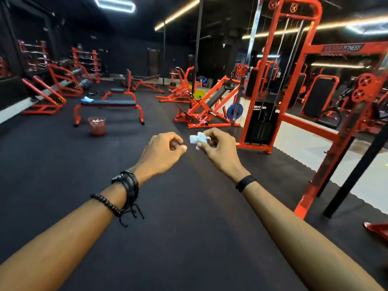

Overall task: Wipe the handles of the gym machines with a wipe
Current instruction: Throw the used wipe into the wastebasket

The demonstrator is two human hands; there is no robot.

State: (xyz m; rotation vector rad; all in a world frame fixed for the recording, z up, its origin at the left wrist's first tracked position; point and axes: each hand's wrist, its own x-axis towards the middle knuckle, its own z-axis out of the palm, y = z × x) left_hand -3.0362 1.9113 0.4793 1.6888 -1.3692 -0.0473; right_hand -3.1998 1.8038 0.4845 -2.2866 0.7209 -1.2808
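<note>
Both bare forearms are stretched forward from the lower corners of the view, converging toward the centre. The left hand point(162, 151) is held back-up with its fingers point(178, 143) loosely curled toward the thumb, nothing being gripped. Dark leather straps and a beaded bracelet are worn at the left wrist. The right hand point(218, 149) is raised just beside it, a crumpled pale blue-white wipe point(197, 139) being pinched between thumb and curled fingers. A black band is worn on the right wrist.
</note>
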